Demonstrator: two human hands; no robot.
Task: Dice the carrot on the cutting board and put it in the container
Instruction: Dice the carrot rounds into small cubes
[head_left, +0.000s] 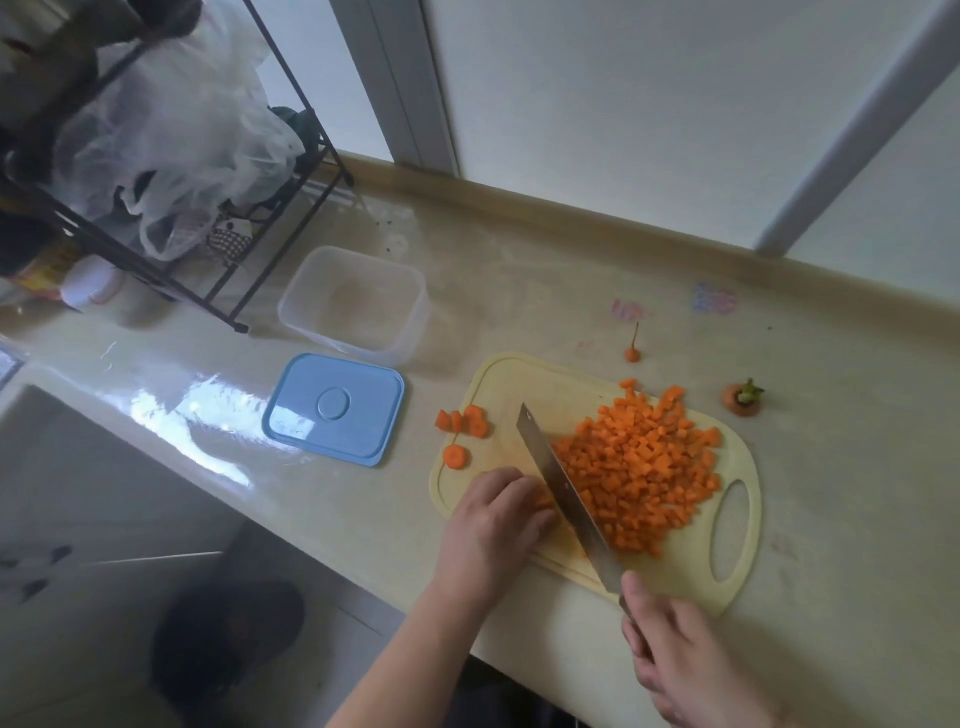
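On the desk (519, 270), the board (519, 384) carries a dense heap of dice (639, 462) over its right half. The container (358, 304) stands uncovered, well apart at upper left, with its lid (335, 410) flat beside it. Your right hand (685, 660) grips the knife (566, 493) by the handle; the blade rests edge-down between heap and fingers. Your left hand (498, 519) is curled over a small carrot piece (543, 501), fingertips just beside the blade. Risk: a cut, since the piece is short and leaves little finger clearance. Risk: dice spilling at transfer, since the container is not at the board. Several slices (462, 421) lie uncut at the board's left edge; the dice appear small, bright orange and fairly even.
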